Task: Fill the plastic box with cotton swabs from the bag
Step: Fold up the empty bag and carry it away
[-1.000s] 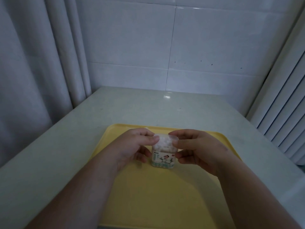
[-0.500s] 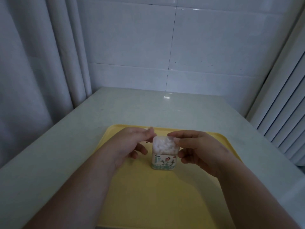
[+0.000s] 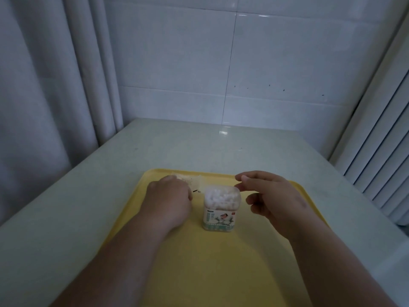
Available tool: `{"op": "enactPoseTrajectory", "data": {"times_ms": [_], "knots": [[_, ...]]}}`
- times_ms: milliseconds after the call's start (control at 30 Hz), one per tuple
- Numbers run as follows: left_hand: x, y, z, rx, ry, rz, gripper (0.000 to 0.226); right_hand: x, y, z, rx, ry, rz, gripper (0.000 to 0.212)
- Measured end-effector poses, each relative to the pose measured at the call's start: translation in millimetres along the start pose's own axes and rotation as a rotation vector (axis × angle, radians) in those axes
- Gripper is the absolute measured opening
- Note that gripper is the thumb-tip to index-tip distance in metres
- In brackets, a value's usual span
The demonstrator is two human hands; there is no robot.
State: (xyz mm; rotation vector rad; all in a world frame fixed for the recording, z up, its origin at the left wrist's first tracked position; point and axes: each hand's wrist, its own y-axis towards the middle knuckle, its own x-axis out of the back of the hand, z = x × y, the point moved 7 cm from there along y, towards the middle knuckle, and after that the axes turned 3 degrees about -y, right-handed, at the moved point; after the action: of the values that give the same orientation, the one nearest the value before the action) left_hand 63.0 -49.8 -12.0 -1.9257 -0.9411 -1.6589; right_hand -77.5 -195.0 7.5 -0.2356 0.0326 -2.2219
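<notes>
Plastic box (image 3: 221, 209): stands upright on the yellow tray (image 3: 221, 273), clear-walled with a printed label round its lower half; neither hand touches it.
Cotton swabs (image 3: 218, 196): packed inside the box, white tips bunched up to the rim (the top looks uncovered, though the clear plastic makes this hard to judge).
Bag (image 3: 194, 180): crumpled clear plastic lying on the tray, behind and left of the box, close to it but apart.
Left hand (image 3: 169, 202): left of the box, back turned up, knuckles against the bag. The fingers are hidden under the hand, so I cannot tell whether they grip the bag or only rest on it.
Right hand (image 3: 276, 200): hovers just right of the box, fingers loosely curled and spread, holding nothing. The forefinger tip is near the box's upper right corner, with a small gap.
Table (image 3: 199, 147): pale surface under the tray, stretching on beyond the box.
Tiled wall (image 3: 243, 63): white, far behind the box.
Curtain (image 3: 44, 85): pale folds well to the left of the box.
Ribbed panel (image 3: 380, 140): white slats well to the right of the box.
</notes>
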Motion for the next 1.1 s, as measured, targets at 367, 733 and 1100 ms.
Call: {"op": "enactPoseTrajectory", "data": {"times_ms": [367,733,1100], "knots": [[68,-39,-2,-0.118,-0.562,-0.919,0.034,8,-4,15,0.169,0.036,-0.164,0.011],[55,-27,-22,-0.174,-1.703,-0.363,0.024,-9,-18,38,0.379,0.067,-0.046,0.031],[45,-19,-12,-0.083,-1.668,-0.319,0.031,-8,-17,39,0.388,0.070,-0.012,0.012]]}}
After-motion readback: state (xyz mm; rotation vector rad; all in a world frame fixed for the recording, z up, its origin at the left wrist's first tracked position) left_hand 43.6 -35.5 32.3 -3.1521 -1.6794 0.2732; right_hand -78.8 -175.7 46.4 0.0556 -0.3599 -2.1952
